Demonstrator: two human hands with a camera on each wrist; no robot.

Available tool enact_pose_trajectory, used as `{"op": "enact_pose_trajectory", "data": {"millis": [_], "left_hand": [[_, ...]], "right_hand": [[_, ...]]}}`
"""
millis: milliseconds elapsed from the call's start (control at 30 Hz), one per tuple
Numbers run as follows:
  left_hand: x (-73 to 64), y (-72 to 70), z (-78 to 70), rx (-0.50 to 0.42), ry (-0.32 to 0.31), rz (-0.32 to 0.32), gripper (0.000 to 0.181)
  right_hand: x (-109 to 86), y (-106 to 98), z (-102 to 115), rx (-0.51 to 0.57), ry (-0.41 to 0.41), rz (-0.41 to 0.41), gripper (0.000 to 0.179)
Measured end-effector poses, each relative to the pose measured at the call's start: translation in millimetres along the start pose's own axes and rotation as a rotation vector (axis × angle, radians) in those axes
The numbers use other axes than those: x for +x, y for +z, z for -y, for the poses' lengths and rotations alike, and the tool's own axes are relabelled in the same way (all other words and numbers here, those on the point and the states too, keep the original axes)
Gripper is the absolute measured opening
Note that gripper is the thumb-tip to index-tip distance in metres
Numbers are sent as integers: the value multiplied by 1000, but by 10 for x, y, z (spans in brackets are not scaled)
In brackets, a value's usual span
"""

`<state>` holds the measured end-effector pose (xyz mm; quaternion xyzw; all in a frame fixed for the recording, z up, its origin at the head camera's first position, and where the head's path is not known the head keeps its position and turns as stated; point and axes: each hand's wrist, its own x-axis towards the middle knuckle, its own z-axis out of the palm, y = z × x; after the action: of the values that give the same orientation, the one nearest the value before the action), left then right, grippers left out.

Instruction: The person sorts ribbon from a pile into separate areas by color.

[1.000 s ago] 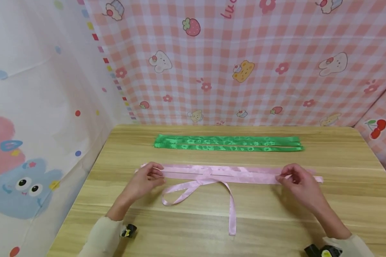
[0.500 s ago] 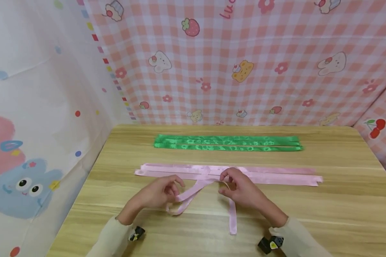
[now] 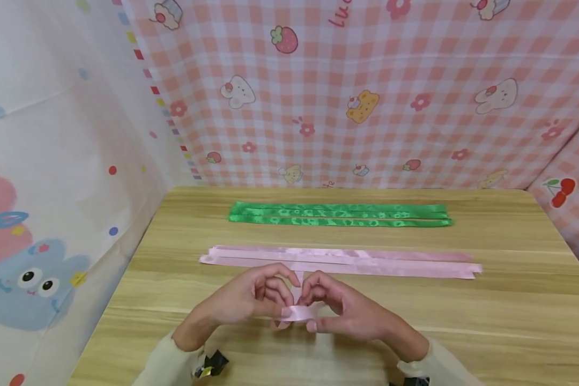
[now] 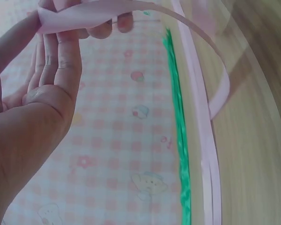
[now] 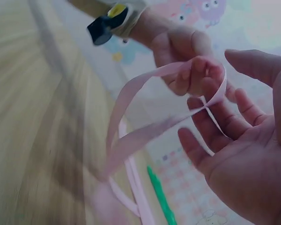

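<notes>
A thin pink ribbon [image 3: 299,313] is raised off the table in a loop between the two hands. My left hand [image 3: 253,297] pinches it between thumb and fingers; the left wrist view shows the ribbon [image 4: 88,16] running from that pinch and arching down toward the table. Close beside it, my right hand [image 3: 349,305] has its thumb spread away from its fingers. In the right wrist view, the ribbon [image 5: 145,136] crosses at the fingertips of the right hand [image 5: 253,136]. Just beyond the hands lie flat pink ribbon strips [image 3: 391,265], side by side.
Green ribbon strips [image 3: 340,214] lie across the back of the wooden table [image 3: 511,321]. A pink checked cloth [image 3: 338,139] hangs behind it, and a white printed cloth [image 3: 77,161] hangs at the left.
Both hands have moved inward from the ends of the pink strips to the front middle. The loose pink ribbon has been picked up from the table and raised.
</notes>
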<state>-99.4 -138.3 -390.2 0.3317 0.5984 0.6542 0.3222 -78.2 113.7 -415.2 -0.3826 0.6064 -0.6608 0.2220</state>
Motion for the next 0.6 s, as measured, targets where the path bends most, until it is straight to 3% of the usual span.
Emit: {"op": "enact_pose_trajectory", "data": {"millis": [100, 200, 433, 600], "left_hand": [[7, 12, -26, -8, -21, -14, 44], [-1, -14, -49, 9, -84, -37, 45], [-79, -116, -64, 26, -168, -38, 42], [-179, -208, -82, 92, -249, -124, 41]], "right_hand": [[-23, -4, 80, 102, -33, 0, 25], [-62, -45, 156, 128, -40, -29, 19], [-220, -246, 284, -38, 11, -196, 13], [-375, -439, 361, -114, 11, -257, 14]]}}
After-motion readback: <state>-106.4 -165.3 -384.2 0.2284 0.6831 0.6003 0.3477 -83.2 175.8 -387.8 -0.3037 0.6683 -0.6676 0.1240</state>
